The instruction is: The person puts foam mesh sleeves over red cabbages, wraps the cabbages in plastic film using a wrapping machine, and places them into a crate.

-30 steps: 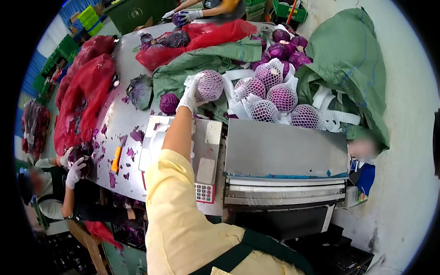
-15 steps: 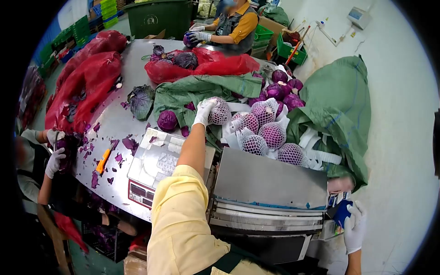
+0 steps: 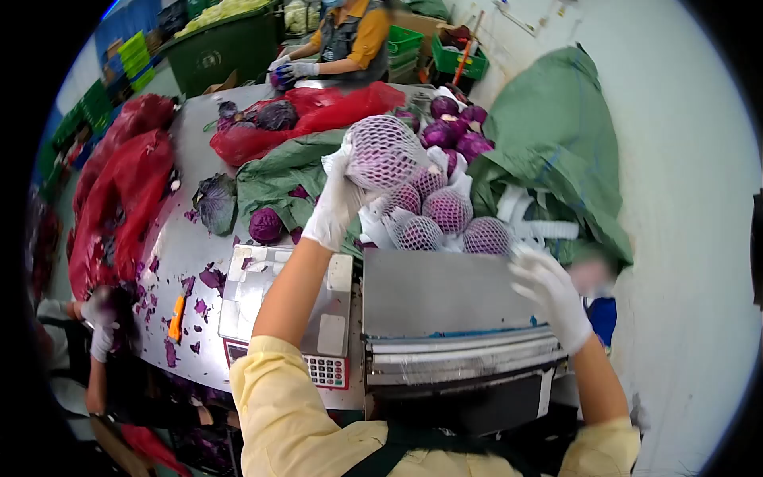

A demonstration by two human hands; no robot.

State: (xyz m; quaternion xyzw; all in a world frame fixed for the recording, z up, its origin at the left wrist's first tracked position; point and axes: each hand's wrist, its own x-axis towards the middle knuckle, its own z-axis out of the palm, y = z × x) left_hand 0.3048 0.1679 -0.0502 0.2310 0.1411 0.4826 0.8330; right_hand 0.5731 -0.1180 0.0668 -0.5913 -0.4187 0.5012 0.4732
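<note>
We are holding up a netted purple cabbage (image 3: 387, 153), our gloved left hand (image 3: 340, 199) clamping its left side and underside; it is hanging in the air nearer us than a cluster of other netted cabbages (image 3: 445, 210). Our gloved right hand (image 3: 550, 290) is hovering with fingers apart, apparently empty, above a machine's metal plate (image 3: 437, 278). Just left of that plate, a scale (image 3: 246, 286) is sitting on the metal table (image 3: 191, 135). Bare purple cabbages (image 3: 453, 131) are lying beyond the cluster, beside a green sack (image 3: 548, 135). Farther off, a co-worker (image 3: 346, 48) is handling another cabbage. We are judging one risk: with a single hand bearing the weight, loose netting could be sliding over the leaves, letting the cabbage drop onto the cluster or scale.
</note>
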